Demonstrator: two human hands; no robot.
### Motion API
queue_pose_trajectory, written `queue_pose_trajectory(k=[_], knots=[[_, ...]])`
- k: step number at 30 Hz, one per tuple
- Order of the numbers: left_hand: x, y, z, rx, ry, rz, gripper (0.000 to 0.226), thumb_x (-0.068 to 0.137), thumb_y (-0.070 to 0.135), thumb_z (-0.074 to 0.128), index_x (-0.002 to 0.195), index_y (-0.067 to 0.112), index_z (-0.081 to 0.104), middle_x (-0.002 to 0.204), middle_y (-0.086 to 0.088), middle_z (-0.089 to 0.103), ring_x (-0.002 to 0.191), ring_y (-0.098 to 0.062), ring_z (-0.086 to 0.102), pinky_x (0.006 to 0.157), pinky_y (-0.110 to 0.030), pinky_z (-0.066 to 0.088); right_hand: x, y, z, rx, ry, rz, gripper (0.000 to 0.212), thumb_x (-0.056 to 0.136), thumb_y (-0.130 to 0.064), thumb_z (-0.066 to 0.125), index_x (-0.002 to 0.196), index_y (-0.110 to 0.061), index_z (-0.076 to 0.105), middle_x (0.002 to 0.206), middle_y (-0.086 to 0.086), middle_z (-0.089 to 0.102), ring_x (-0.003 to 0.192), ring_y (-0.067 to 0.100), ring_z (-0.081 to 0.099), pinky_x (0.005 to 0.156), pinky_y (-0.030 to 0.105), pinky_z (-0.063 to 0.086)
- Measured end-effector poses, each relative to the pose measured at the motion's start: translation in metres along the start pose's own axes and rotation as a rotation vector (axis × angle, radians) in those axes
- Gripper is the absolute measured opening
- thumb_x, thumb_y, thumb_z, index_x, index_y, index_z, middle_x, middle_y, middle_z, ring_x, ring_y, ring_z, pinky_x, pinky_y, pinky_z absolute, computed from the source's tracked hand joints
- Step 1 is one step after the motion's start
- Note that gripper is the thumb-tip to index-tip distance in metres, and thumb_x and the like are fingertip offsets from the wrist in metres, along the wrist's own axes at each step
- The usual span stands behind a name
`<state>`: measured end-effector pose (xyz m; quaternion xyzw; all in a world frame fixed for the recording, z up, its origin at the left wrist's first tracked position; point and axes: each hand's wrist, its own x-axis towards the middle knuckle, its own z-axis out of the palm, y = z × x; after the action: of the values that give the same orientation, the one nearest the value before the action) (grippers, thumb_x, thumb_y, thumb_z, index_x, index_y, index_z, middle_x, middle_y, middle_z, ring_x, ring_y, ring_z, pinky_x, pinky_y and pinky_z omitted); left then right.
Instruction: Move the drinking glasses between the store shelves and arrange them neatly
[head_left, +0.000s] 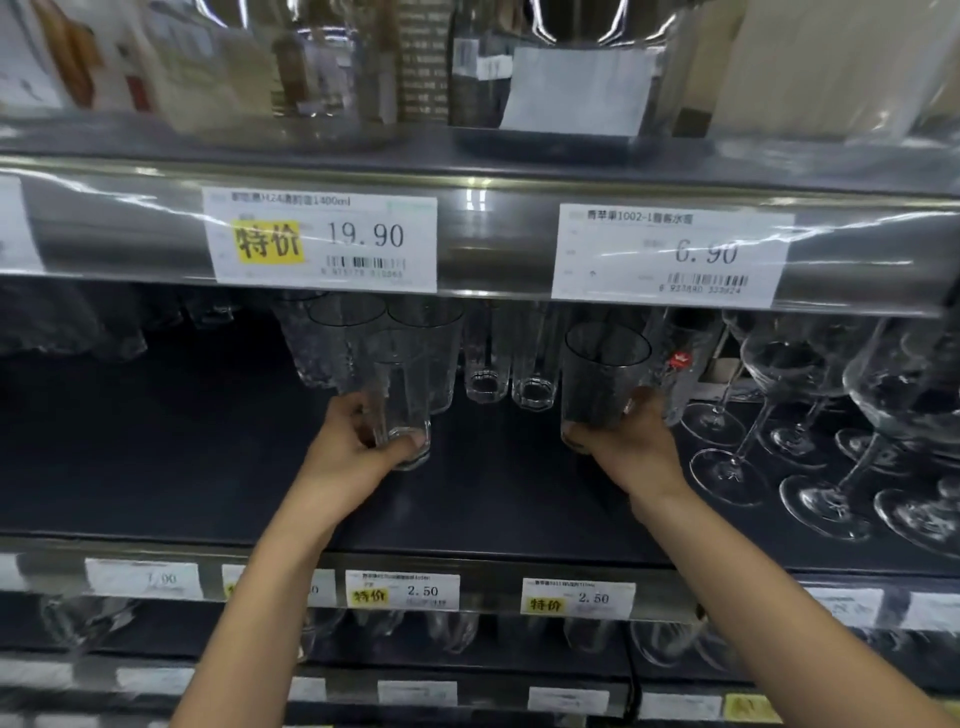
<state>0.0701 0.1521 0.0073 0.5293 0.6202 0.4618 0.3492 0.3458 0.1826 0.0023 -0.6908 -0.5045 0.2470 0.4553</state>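
Both hands reach into the middle shelf (208, 457), which has a dark liner. My left hand (358, 441) grips the base of a tall clear drinking glass (402, 384), upright and at the shelf surface. My right hand (623, 441) holds the bottom of a wider clear tumbler (602, 374), also upright. Behind the left glass stand several textured tall glasses (332, 343). Two narrow clear glasses (511, 374) stand between my hands, further back.
Several stemmed wine glasses (779, 395) crowd the right side of the shelf. The upper shelf rail (493, 244) with price tags hangs low over the glasses. Jars stand on the shelf above, more glasses (452, 629) on the shelf below.
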Motion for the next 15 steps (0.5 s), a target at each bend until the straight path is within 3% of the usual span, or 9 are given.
queue_pose_trajectory(k=[2,5,7,10,13,15], knots=[[0.002,0.005,0.0,-0.037,-0.032,0.019,0.063,0.077,0.022,0.084,0.123,0.027,0.041,0.106,0.013,0.059,0.098,0.001,0.057,0.084,-0.022,0.046,0.003,0.001,0.001,0.047,-0.016,-0.038,0.076,0.062,-0.035,0.09,0.121,-0.019,0.044,0.121,0.0,0.063,0.112,0.02,0.061,0.092,0.032,0.048],[0.005,0.008,0.002,-0.038,-0.063,0.04,0.069,0.075,0.026,0.086,0.132,0.019,0.048,0.116,0.004,0.066,0.108,-0.008,0.063,0.098,-0.032,0.05,-0.001,0.002,0.003,0.102,-0.067,-0.054,0.075,0.062,-0.04,0.089,0.123,-0.021,0.05,0.115,-0.005,0.067,0.108,0.015,0.063,0.093,0.034,0.052],[0.004,0.008,0.001,-0.025,-0.067,0.059,0.066,0.074,0.028,0.086,0.129,0.021,0.052,0.115,0.003,0.069,0.107,-0.009,0.065,0.1,-0.035,0.051,-0.009,-0.001,0.001,0.13,-0.077,-0.044,0.066,0.067,-0.034,0.089,0.119,-0.019,0.052,0.108,-0.007,0.068,0.103,0.016,0.065,0.083,0.027,0.05],[-0.005,0.007,0.002,-0.026,-0.07,0.058,0.057,0.073,0.031,0.086,0.121,0.027,0.055,0.11,0.003,0.069,0.102,-0.008,0.066,0.091,-0.028,0.052,-0.022,-0.007,-0.008,0.166,-0.176,-0.066,0.042,0.073,-0.026,0.087,0.102,-0.021,0.057,0.086,-0.008,0.07,0.084,0.014,0.068,0.065,0.016,0.048],[-0.019,0.006,0.005,-0.079,-0.059,0.038,0.055,0.064,0.045,0.086,0.109,0.034,0.058,0.105,0.0,0.068,0.099,-0.015,0.067,0.086,-0.029,0.053,-0.035,-0.012,-0.017,0.163,-0.365,-0.065,0.047,0.073,-0.032,0.085,0.109,-0.028,0.055,0.099,-0.007,0.07,0.094,0.008,0.066,0.075,0.022,0.05],[-0.032,0.011,0.008,-0.16,-0.037,0.035,0.041,0.073,0.038,0.082,0.105,0.033,0.059,0.102,0.001,0.067,0.099,-0.017,0.068,0.08,-0.026,0.052,-0.043,-0.013,-0.022,0.258,-0.491,-0.043,0.044,0.075,-0.022,0.084,0.11,-0.026,0.056,0.109,0.004,0.069,0.101,0.015,0.066,0.088,0.028,0.052]])
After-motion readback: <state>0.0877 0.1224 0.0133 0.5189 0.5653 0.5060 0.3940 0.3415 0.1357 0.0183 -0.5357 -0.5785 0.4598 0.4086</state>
